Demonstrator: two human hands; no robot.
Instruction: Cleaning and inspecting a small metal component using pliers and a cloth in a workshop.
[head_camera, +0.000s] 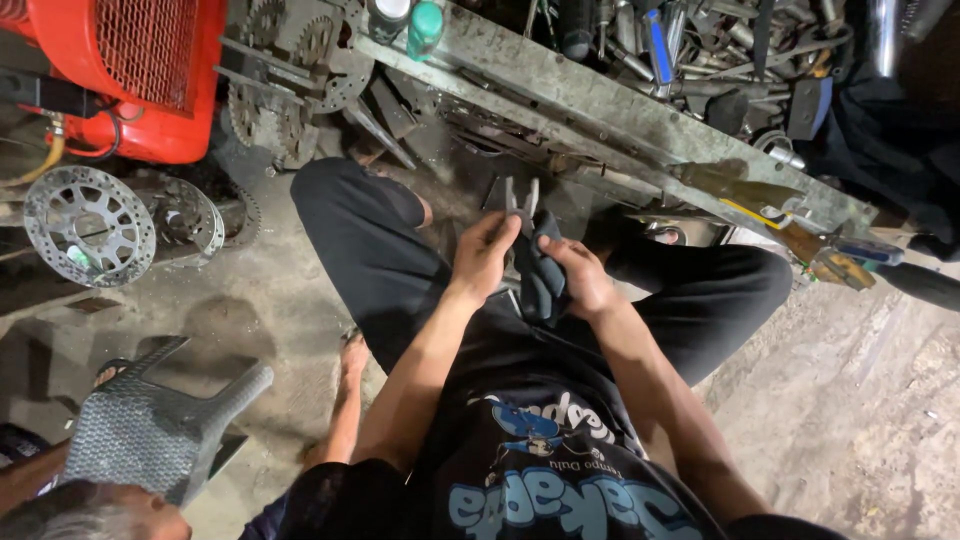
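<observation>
I sit with my knees apart in dark trousers, looking down at my lap. My left hand (483, 255) grips a pair of pliers (520, 203) near its jaws, which point away from me. My right hand (578, 275) holds the dark rubber handle grips (541, 280) of the same pliers, fingers wrapped around them. Both hands meet above my lap, close to the edge of a long metal tray (600, 115).
The metal tray is heaped with tools (700, 50). A red machine (140, 70) stands at top left, with brake discs (88, 225) and sprockets (300, 60) on the concrete floor. Another person's arm (340, 420) and a grey plastic stool (150, 430) are at lower left.
</observation>
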